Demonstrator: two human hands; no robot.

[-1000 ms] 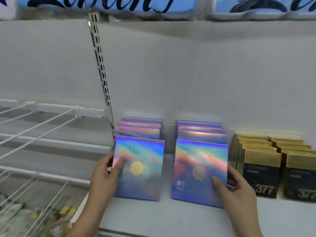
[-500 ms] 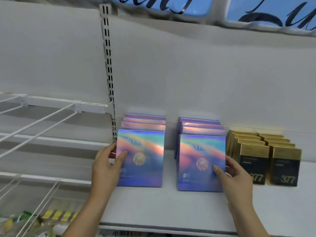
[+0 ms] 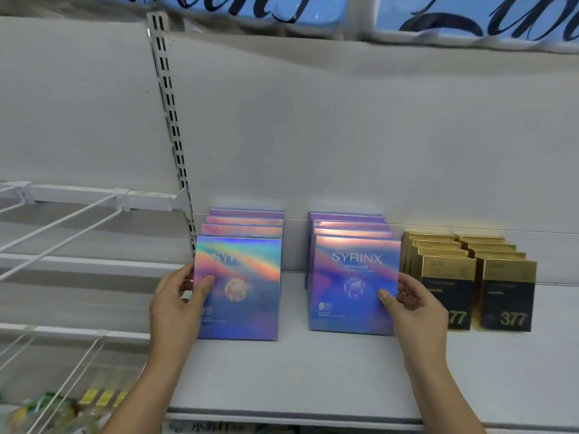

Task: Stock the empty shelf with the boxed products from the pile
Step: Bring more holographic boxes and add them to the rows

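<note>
The left hand (image 3: 178, 303) pinches the left edge of the front left SYRINX box (image 3: 239, 288), thumb on the face and fingers behind it. The right hand (image 3: 413, 303) pinches the right edge of the front right SYRINX box (image 3: 354, 285) in the same way. Both boxes stand upright on the white shelf (image 3: 297, 380). A second ago they were leaning and blurred; half a second ago they were already nearly upright, and now they stand straight and sharp, and the brand name on the right one can be read. The grip of both hands looks unchanged.

At 9 o'clock from the left hand is the wire rack (image 3: 62, 220), which holds nothing. Behind each front box, toward 12 o'clock, stands a row of the same holographic boxes: the left row (image 3: 246, 222) and the right row (image 3: 349, 225), with a gap between them. At 3 o'clock, just beside the right row, stand two rows of gold and black "377" boxes (image 3: 476, 277); the right wrist covers part of the nearest one.
</note>
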